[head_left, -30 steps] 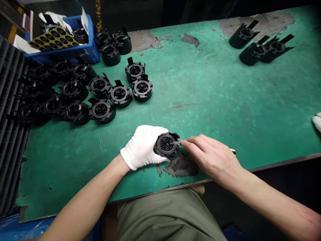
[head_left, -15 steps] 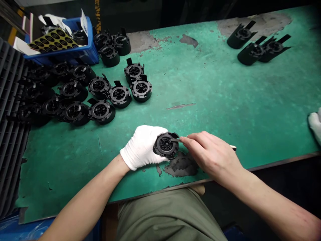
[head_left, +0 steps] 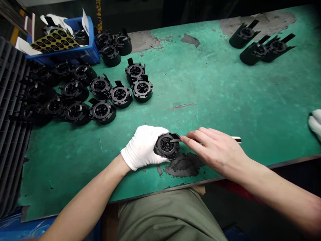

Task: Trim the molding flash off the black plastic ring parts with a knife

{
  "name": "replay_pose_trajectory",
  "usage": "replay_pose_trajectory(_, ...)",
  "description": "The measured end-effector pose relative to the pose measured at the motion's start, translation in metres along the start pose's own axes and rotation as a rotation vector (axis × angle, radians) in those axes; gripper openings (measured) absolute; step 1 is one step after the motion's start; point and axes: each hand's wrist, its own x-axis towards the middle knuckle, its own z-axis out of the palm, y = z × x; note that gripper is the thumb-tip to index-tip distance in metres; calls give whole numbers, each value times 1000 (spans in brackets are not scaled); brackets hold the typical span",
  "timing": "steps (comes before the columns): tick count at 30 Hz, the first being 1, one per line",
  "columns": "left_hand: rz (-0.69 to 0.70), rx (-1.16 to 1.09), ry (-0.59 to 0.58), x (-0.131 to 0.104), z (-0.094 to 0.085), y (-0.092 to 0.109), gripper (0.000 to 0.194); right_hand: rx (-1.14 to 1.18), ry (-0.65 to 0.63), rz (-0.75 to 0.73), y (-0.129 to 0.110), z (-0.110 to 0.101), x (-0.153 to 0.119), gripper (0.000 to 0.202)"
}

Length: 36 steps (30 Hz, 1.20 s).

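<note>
My left hand [head_left: 144, 147], in a white glove, grips a round black plastic part [head_left: 167, 146] near the table's front edge. The part's ringed face is turned up toward the camera. My bare right hand [head_left: 213, 145] is closed round a slim tool [head_left: 236, 140] with a pale and dark handle, whose end shows beyond the knuckles. Its thin metal tip lies over the middle of the part's face; whether it touches is too small to tell.
Many similar black parts [head_left: 102, 111] stand at the left beside a blue bin [head_left: 95, 50] with a yellow sticker sheet [head_left: 55, 41]. Several taller black parts [head_left: 253, 53] stand back right. A white-gloved hand [head_left: 315, 121] shows at the right edge of the green table [head_left: 215, 87].
My right hand has turned slightly and moved a little to the right, and more of the tool's handle shows behind it. My left hand still holds the black part.
</note>
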Motion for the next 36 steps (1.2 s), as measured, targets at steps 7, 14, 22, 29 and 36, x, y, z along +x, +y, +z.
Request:
replay_pose_trajectory(7,16,15,21,0,1,-2,42,44,-29,-32,8,2,-2,25)
replay_pose_trajectory(14,67,33,86,-5,7,-10,54,109,34,117,-1,9,-21,30)
replay_pose_trajectory(22,47,34,67,-4,6,-8,50,79,54,192,-18,15,-20,34)
replay_pose_trajectory(29,69,35,67,-7,7,-10,47,323,63,182,-7,11,-20,29)
replay_pose_trajectory(36,47,86,67,-7,6,-6,72,652,222,308,-8,30,6,29)
